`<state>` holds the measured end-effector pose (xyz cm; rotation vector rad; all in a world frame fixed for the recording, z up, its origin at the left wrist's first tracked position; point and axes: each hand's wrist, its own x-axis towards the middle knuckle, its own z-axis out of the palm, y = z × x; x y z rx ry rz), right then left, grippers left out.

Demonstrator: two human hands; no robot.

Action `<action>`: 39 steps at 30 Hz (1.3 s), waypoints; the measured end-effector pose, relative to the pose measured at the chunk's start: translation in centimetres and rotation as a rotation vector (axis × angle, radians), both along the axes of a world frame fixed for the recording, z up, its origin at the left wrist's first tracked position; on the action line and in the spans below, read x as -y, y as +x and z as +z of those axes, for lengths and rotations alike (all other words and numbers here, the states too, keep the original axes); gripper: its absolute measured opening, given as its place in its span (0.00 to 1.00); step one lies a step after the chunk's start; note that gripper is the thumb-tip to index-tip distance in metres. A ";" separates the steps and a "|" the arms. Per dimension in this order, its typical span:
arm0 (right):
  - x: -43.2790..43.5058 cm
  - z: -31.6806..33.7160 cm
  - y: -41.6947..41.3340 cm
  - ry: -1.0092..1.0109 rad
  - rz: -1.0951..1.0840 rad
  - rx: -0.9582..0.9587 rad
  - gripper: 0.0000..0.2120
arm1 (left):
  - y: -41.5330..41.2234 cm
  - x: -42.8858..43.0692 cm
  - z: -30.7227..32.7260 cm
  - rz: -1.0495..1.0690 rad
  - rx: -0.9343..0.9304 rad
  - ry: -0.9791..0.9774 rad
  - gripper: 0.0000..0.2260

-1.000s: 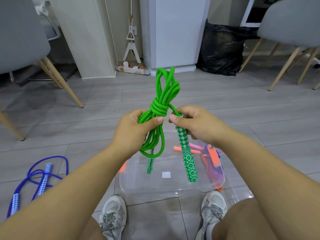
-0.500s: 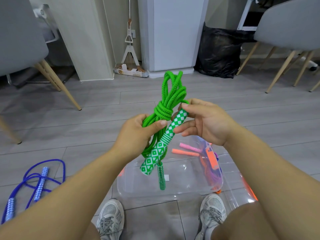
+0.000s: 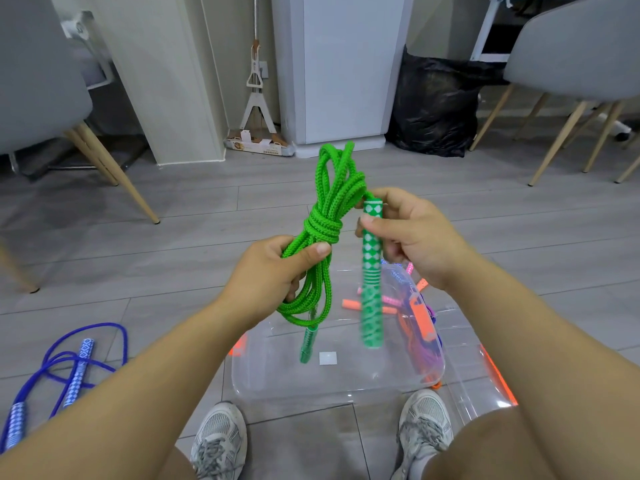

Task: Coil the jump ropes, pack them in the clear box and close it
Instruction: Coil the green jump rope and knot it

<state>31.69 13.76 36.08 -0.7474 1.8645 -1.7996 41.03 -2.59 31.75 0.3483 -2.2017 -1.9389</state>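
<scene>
A green jump rope (image 3: 325,220) is coiled and knotted around its middle, held up over the clear box (image 3: 277,382). My left hand (image 3: 273,271) grips the coil just below the knot. One green-and-white checked handle (image 3: 371,275) hangs upright from my right hand (image 3: 412,237), which pinches its top. The other green handle (image 3: 307,344) dangles below the coil. The open box on the floor holds a pink and purple rope with orange handles (image 3: 419,313) at its right side. A blue jump rope (image 3: 69,368) lies loose on the floor at the left.
My two grey shoes (image 3: 218,441) rest on the floor just before the box. The clear lid with orange clips (image 3: 485,382) lies right of the box. Grey chairs with wooden legs (image 3: 114,174) stand left and right; a black bag (image 3: 436,105) and a white cabinet stand behind.
My right hand has swung the checked handle from a slant across the coil to hanging upright, right of the coil. The coil has stayed in my left hand.
</scene>
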 end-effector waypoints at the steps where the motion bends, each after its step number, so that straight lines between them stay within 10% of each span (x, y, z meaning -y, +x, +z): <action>1: -0.2 0.0 -0.3 0.001 -0.022 -0.050 0.09 | 0.0 0.2 0.0 -0.018 0.011 -0.008 0.17; 20: -2.7 3.4 -1.8 0.254 -0.176 -0.788 0.17 | -0.5 2.2 0.4 -0.012 0.168 -0.594 0.21; 32: -2.3 2.6 0.0 0.058 -0.184 -0.044 0.06 | -1.3 1.9 -1.1 0.127 0.097 -0.088 0.19; 39: -1.5 2.1 0.4 -0.096 -0.175 0.056 0.10 | -1.4 0.6 -1.3 0.190 0.073 -0.162 0.18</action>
